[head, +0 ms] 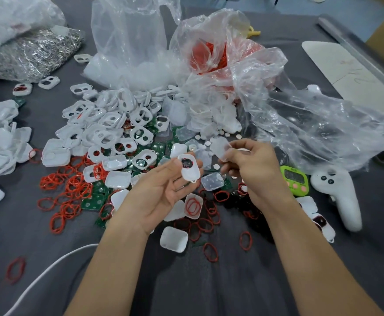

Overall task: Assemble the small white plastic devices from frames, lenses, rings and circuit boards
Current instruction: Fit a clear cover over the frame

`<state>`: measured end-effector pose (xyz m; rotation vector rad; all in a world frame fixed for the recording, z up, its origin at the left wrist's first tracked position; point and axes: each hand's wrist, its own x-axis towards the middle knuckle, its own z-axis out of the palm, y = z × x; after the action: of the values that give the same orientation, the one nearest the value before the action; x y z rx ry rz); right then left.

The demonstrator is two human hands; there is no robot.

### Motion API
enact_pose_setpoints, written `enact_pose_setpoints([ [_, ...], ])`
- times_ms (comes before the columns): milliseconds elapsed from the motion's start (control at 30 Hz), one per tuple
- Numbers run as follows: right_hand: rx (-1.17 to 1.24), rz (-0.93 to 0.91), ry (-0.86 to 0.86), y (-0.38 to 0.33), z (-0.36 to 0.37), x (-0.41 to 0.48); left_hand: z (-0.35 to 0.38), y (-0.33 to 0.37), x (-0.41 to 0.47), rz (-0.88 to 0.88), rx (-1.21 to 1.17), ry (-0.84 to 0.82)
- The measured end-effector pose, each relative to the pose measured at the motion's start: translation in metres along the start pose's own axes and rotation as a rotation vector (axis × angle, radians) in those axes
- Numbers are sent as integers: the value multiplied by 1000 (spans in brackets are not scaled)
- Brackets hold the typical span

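Matt dark grey cloth covers the table (186, 281); smooth white plastic frames (109, 124), thin red rubbery rings (72, 185), glossy green circuit boards (93, 201), crinkled shiny clear plastic bags (300, 124).

Your dark grey surface (186, 281) carries a heap of white frames (109, 124) beyond and left of your left fingers (182, 187). Red rings (70, 190) and green circuit boards (95, 201) are strewn left of and beneath them. Right of your right fingers (232, 153) lie a green timer (295, 180) and a white controller (339, 195). Crumpled clear bags (312, 124) sit beyond, and a white cable (49, 267) runs nearer you.
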<state>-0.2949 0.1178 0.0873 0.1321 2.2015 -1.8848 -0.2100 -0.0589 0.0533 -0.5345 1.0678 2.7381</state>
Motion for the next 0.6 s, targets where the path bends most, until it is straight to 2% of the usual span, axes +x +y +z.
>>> enact_pose_setpoints([
  [200, 157, 6, -108, -15, -8, -29, 2, -6, -1, 15, 26, -45],
  [400, 160, 8, -164, -21, -4, -47, 6, -9, -6, 42, -2, -207],
  [600, 82, -19, -163, -18, 2, -52, 6, -9, -9, 61, -44, -261],
])
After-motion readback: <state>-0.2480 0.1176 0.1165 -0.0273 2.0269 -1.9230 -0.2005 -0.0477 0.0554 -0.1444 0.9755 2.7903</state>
